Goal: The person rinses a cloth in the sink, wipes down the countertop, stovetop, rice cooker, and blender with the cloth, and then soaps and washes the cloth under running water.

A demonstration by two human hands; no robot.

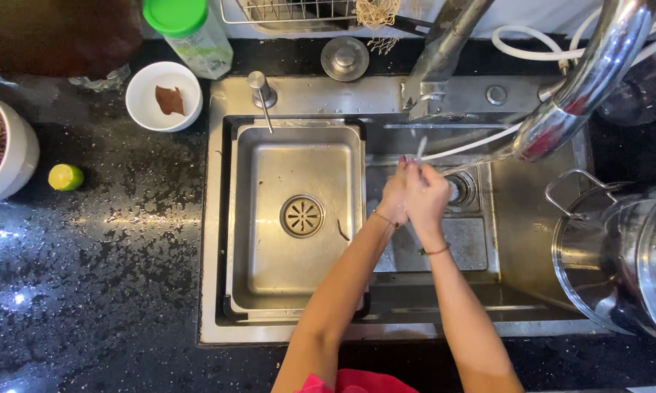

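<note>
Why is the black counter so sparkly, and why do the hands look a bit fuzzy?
In the head view, light glints off water drops on the wet counter, brightest at the left edge. The left hand and right hand, pressed together under the tap, look slightly blurred, and so does the water. The steel sink shows soft glare.

steel pot (619, 255) cut off, left palm hidden

Hands (415, 193) together over sink (531, 218), under faucet (444, 54); tray (295, 218) left, pot (619, 255) right.
</note>
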